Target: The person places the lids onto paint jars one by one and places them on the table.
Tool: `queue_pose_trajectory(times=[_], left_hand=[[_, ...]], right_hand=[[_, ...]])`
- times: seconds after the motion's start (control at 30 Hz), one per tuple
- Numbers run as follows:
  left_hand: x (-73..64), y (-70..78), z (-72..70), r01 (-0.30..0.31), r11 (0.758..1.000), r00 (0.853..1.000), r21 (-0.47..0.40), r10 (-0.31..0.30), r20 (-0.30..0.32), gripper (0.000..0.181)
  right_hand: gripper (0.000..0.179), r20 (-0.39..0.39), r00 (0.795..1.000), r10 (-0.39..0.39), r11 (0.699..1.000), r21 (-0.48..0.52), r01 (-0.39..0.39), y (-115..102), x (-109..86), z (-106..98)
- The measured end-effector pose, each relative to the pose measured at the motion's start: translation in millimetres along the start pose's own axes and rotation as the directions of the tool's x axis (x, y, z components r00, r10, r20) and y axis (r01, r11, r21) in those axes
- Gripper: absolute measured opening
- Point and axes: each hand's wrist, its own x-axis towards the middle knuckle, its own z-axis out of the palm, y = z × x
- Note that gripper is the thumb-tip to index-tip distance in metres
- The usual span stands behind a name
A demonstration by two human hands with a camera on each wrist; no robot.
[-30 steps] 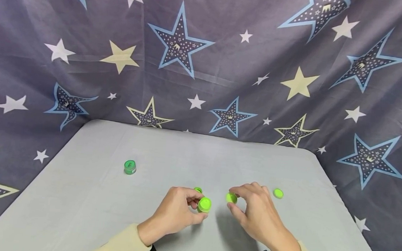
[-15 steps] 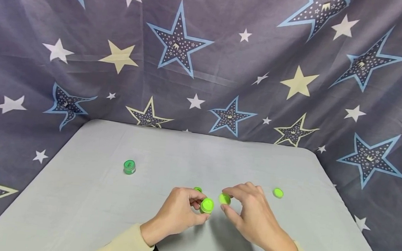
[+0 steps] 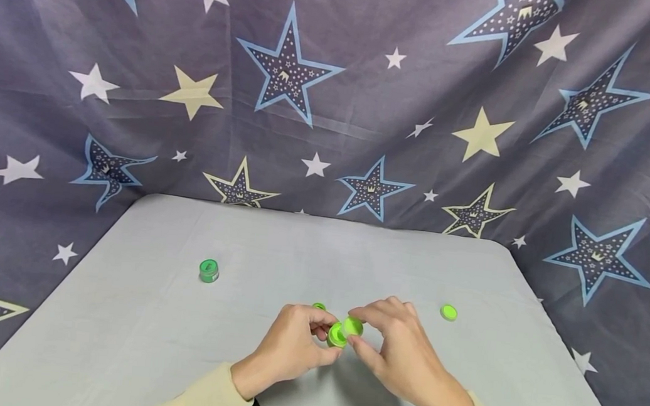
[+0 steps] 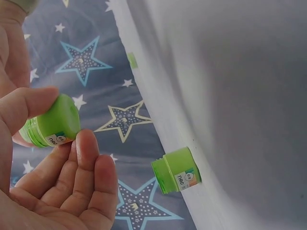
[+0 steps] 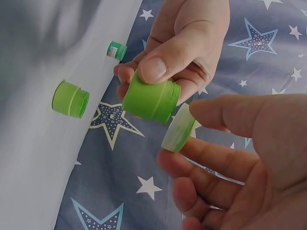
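My left hand [image 3: 294, 344] holds a small light-green jar [image 5: 148, 99] between thumb and fingers, its threaded mouth uncovered and turned toward my right hand. A label shows on its side in the left wrist view. Between thumb and fingertips my right hand [image 3: 400, 348] pinches a round green lid [image 5: 176, 128], tilted, its edge right at the jar's mouth. Behind my left hand a second light-green jar [image 4: 177, 170] without a lid stands on the table, mostly hidden in the head view. Another bright green lid [image 3: 449, 312] lies flat to the right of my right hand.
A darker green jar [image 3: 209, 271] with its lid on stands farther left on the white-covered table [image 3: 125, 315]. Behind the table hangs a dark curtain [image 3: 342, 122] printed with stars.
My right hand has moved left with the lid, bringing it from apart to right at the jar's mouth. My left hand has shifted slightly right with the jar.
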Motion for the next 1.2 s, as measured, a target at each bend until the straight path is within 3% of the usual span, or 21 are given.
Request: queue_pose_trajectory(times=[0.7, 1.2], left_hand=[[1.6, -1.6, 4.1, -0.022, 1.000, 1.000, -0.006, 0.022, 0.014, 0.020], [1.2, 0.5, 3.5, 0.012, 1.000, 0.999, -0.023, -0.011, 0.033, 0.022]], right_hand=[[0.030, 0.030, 0.999, -0.012, 0.999, 0.042, 0.011, -3.4, -0.1, 5.8], [0.026, 0.068, 0.997, -0.035, 0.998, 0.055, 0.031, -3.0, -0.7, 8.0]])
